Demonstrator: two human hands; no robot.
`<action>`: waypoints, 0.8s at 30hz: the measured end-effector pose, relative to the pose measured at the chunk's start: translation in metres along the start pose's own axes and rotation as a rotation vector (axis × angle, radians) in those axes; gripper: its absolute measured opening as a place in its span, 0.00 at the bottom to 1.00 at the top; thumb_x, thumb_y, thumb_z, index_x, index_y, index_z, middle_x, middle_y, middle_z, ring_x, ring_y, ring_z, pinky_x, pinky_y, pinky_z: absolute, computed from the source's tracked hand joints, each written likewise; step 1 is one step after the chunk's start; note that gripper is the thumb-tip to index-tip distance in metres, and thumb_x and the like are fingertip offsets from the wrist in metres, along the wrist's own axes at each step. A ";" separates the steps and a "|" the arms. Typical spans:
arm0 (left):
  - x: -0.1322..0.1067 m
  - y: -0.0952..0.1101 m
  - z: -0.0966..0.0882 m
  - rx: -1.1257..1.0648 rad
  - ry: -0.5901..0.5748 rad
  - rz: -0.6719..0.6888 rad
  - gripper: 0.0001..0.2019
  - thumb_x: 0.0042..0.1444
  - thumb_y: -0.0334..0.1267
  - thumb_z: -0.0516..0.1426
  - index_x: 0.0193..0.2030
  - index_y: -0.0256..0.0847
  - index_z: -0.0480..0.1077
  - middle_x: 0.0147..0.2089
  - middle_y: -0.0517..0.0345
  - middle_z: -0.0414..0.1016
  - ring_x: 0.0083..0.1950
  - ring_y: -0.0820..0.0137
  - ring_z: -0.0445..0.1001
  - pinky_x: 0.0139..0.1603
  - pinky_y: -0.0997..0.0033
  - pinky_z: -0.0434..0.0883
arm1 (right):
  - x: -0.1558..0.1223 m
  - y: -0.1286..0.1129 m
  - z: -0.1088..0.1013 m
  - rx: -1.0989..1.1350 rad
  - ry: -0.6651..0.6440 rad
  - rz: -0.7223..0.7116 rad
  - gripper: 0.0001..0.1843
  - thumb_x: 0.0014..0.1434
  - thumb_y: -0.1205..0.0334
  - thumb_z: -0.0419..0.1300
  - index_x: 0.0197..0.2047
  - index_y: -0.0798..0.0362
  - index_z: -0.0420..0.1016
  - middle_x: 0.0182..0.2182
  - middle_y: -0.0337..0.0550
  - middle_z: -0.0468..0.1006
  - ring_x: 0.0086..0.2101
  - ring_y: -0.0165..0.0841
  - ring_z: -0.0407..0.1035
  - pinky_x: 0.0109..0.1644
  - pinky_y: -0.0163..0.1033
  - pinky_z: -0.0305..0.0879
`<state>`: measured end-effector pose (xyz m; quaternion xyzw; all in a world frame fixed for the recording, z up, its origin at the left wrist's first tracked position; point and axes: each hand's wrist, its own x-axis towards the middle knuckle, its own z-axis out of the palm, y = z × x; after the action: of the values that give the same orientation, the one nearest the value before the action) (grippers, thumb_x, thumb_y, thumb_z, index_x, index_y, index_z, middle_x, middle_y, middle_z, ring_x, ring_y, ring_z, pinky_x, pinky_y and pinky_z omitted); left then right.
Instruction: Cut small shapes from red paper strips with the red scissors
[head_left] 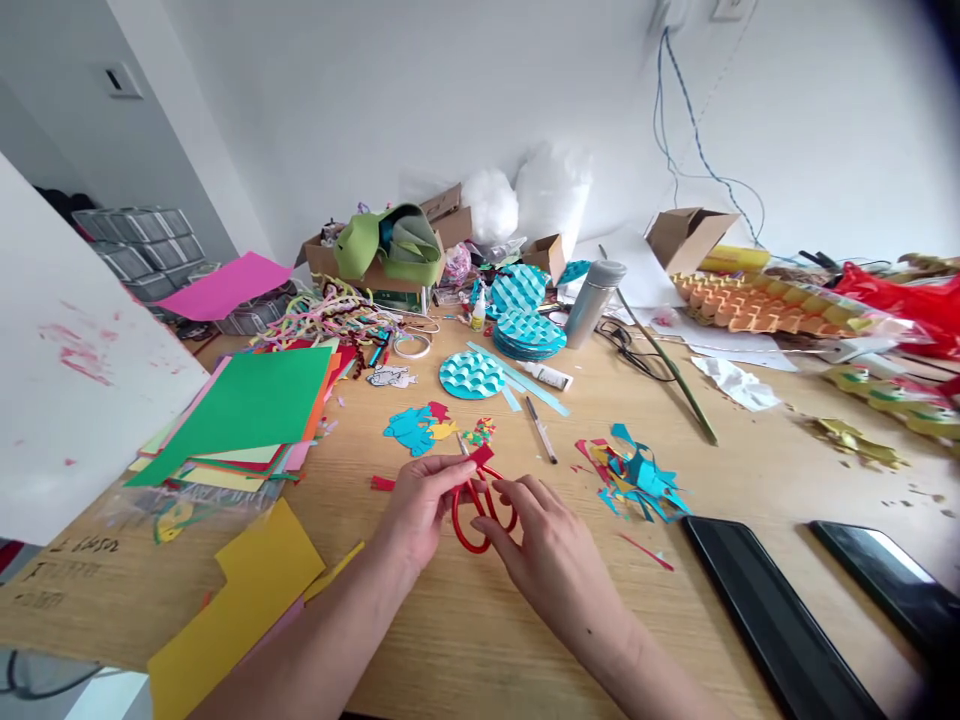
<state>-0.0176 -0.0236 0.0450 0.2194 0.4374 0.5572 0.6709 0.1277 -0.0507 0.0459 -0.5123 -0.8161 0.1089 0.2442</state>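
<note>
My left hand (424, 505) pinches a small piece of red paper (482, 456) over the middle of the table. The fingers of my right hand (544, 530) are closed on the red loop handles of a pair of scissors (469, 545). The blades point away from me, and the red paper partly hides them. Just beyond lie blue fish cut-outs (411, 430), with yellow and red paper shapes beside them. A little heap of coloured paper bits (480, 432) sits past my fingertips. Left of my left hand is a red paper strip (382, 483).
Blue and red paper scraps (649, 480) lie to the right, near two dark phone-like devices (757, 600). A pen (541, 430), a scale-patterned blue disc (471, 374) and a grey flask (592, 305) stand or lie farther back. Coloured sheets (247, 400) are stacked at left.
</note>
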 end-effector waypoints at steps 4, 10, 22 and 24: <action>0.003 -0.015 0.020 -0.008 -0.073 -0.057 0.10 0.36 0.34 0.68 0.28 0.32 0.78 0.27 0.50 0.78 0.28 0.69 0.75 0.36 0.70 0.70 | 0.001 0.015 -0.009 -0.055 -0.036 0.128 0.05 0.58 0.66 0.55 0.33 0.53 0.72 0.27 0.45 0.77 0.29 0.39 0.72 0.32 0.41 0.66; 0.012 -0.029 0.042 -0.109 -0.152 -0.061 0.10 0.35 0.32 0.68 0.28 0.33 0.78 0.36 0.48 0.79 0.36 0.67 0.76 0.45 0.63 0.70 | 0.022 0.059 -0.023 0.441 -0.234 0.377 0.03 0.49 0.66 0.55 0.28 0.53 0.70 0.19 0.38 0.75 0.20 0.31 0.69 0.22 0.33 0.60; 0.029 -0.049 0.027 0.172 -0.001 0.050 0.07 0.41 0.37 0.65 0.29 0.37 0.78 0.30 0.53 0.77 0.35 0.71 0.69 0.37 0.72 0.62 | 0.027 0.077 -0.002 1.147 0.138 0.407 0.19 0.45 0.57 0.71 0.32 0.53 0.65 0.29 0.39 0.76 0.24 0.27 0.67 0.26 0.32 0.63; 0.027 -0.049 0.029 0.207 -0.029 0.041 0.07 0.41 0.38 0.65 0.28 0.37 0.78 0.29 0.54 0.77 0.33 0.73 0.68 0.35 0.73 0.61 | 0.027 0.076 -0.001 1.172 0.151 0.406 0.20 0.43 0.58 0.72 0.33 0.52 0.66 0.30 0.38 0.76 0.25 0.27 0.68 0.28 0.32 0.65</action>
<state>0.0338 -0.0068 0.0130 0.3043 0.4783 0.5195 0.6393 0.1787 0.0073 0.0219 -0.4442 -0.4877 0.5464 0.5162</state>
